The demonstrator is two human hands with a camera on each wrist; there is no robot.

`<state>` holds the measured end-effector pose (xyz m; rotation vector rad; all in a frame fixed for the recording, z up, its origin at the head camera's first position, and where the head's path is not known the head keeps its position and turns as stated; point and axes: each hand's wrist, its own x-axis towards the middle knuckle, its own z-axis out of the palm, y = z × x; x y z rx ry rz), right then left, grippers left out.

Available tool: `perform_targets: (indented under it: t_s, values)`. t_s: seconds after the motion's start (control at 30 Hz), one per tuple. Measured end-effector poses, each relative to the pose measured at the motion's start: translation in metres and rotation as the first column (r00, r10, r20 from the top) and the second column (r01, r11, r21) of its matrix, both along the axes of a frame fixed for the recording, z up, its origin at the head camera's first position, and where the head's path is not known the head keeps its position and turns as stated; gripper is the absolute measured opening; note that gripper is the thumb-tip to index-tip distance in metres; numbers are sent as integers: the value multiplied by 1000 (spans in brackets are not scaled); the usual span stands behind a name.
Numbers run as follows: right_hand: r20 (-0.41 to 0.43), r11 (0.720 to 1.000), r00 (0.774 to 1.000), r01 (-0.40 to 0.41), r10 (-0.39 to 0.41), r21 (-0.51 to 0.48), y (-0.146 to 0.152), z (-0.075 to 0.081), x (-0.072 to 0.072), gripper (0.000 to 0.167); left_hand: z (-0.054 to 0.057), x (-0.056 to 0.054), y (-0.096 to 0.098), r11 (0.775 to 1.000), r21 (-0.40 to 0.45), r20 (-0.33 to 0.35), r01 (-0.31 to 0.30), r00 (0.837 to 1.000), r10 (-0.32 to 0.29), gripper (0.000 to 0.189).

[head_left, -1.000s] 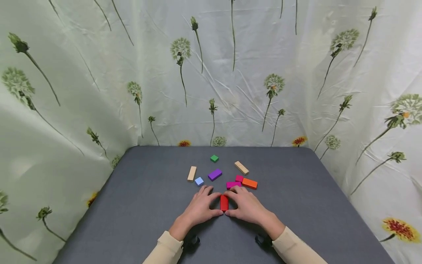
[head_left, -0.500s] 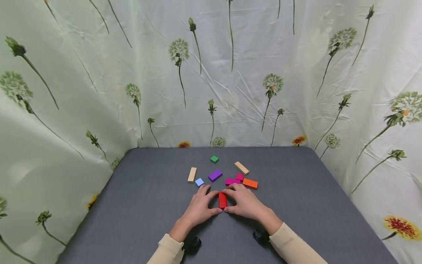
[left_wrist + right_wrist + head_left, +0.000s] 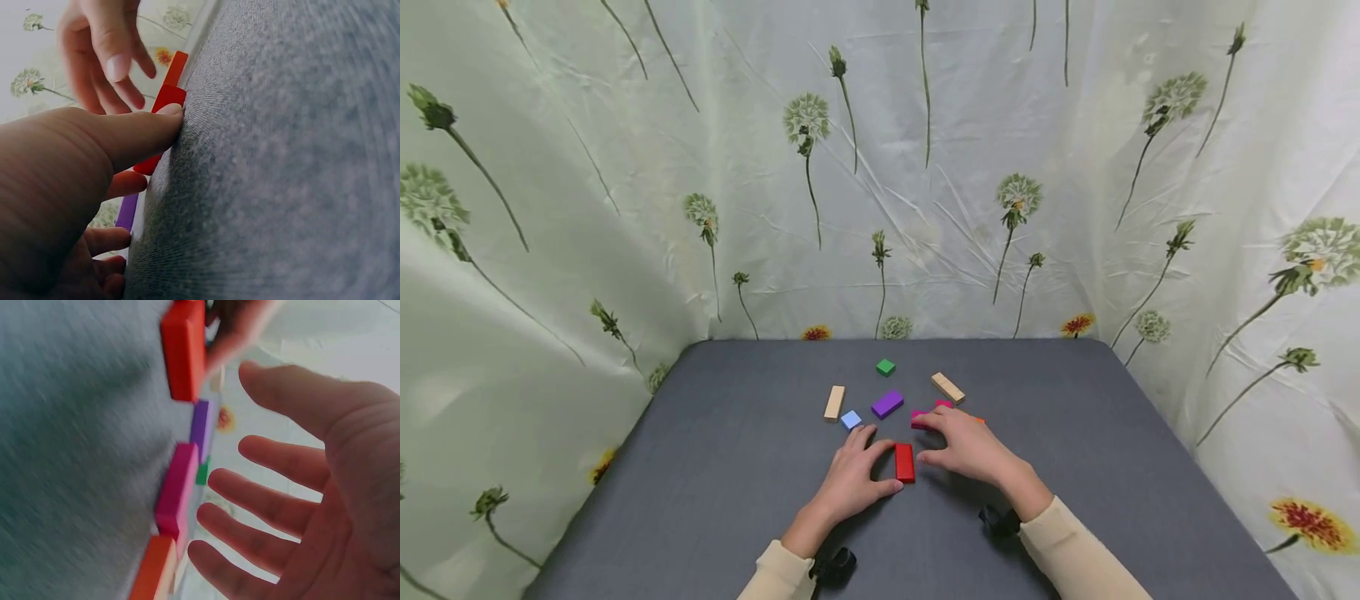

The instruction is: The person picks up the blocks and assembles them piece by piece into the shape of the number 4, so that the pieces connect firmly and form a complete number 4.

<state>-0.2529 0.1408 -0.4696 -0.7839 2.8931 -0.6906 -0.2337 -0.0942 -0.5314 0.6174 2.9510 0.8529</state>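
A red block (image 3: 905, 463) lies on the grey table between my two hands. My left hand (image 3: 852, 479) pinches it at its left side, the thumb by the near end and the index finger by the far end. In the left wrist view, the thumb partly covers the red block (image 3: 168, 99). My right hand (image 3: 968, 446) is apart from the red block, just to its right, with fingers spread and holding nothing. Beneath and beyond those fingers lie a magenta block (image 3: 177, 487) and an orange block (image 3: 153, 565), both partly hidden in the head view.
Farther back are a purple block (image 3: 887, 405), a light blue block (image 3: 851, 420), a green block (image 3: 886, 367) and two plain wooden blocks, one on the left (image 3: 834, 403) and one on the right (image 3: 948, 387). A flower-print curtain (image 3: 880, 167) surrounds the table (image 3: 737, 467).
Earlier both hands held the red block at its two sides, shifting it slightly. My right hand has now let go and moved right and up, over the magenta and orange blocks.
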Motion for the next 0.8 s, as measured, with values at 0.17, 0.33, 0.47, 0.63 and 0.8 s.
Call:
perform_targets:
  t_s: [0.17,0.33,0.47,0.63,0.8]
  values:
    - [-71,995,993,86,-90,-47,7,2,-14,47,-1,0,0,1000,-3,7,-9,1000,9,64]
    - [-106,990,984,138,-141,-40,11,-7,-27,40,-2,1,-1,1000,2,18,-15,1000,15,64]
    - [-135,989,980,149,-148,-2,10,-18,-34,36,-3,2,-2,1000,22,20,-19,1000,19,63]
    - [-194,988,972,149,-137,49,9,-27,-39,35,-4,3,-3,999,48,26,-11,1000,10,63]
    - [-223,982,965,165,-140,97,11,-30,-42,34,-4,0,-2,999,50,20,3,1000,-4,63]
